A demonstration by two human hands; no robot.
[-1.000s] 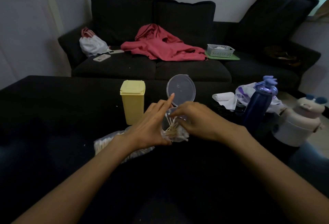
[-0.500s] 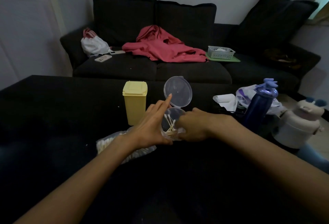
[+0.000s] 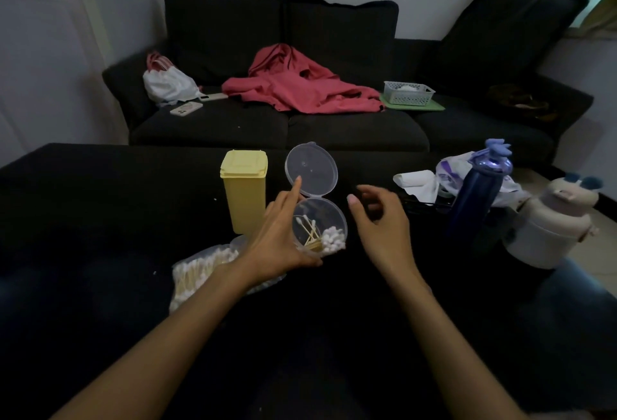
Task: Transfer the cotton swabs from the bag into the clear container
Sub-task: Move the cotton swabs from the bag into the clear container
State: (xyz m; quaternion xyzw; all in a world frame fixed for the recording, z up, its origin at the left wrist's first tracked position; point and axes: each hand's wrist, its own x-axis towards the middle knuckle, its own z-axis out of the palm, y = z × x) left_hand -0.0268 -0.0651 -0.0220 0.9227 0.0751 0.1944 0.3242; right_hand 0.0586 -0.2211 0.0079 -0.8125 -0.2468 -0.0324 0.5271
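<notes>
A round clear container point(image 3: 335, 212) stands on the black table with its hinged lid point(image 3: 311, 169) flipped up behind it. Several cotton swabs point(image 3: 329, 240) lie inside it. My left hand point(image 3: 279, 236) grips the container's left side, thumb under its near edge and index finger up against the lid. My right hand point(image 3: 382, 222) hovers just right of the container with loosely curled fingers, holding nothing. The clear plastic bag point(image 3: 200, 269) of cotton swabs lies on the table under my left forearm.
A yellow lidded box point(image 3: 244, 191) stands just left of the container. At the right are a dark blue bottle point(image 3: 474, 199), a white jug point(image 3: 551, 229), a folded white cloth point(image 3: 417, 182) and a plastic bag point(image 3: 450, 169). Behind the table is a dark sofa point(image 3: 300, 129).
My right hand has let go of the swabs and pulled back to the right of the container. The swabs now lie inside it. My left hand keeps its hold.
</notes>
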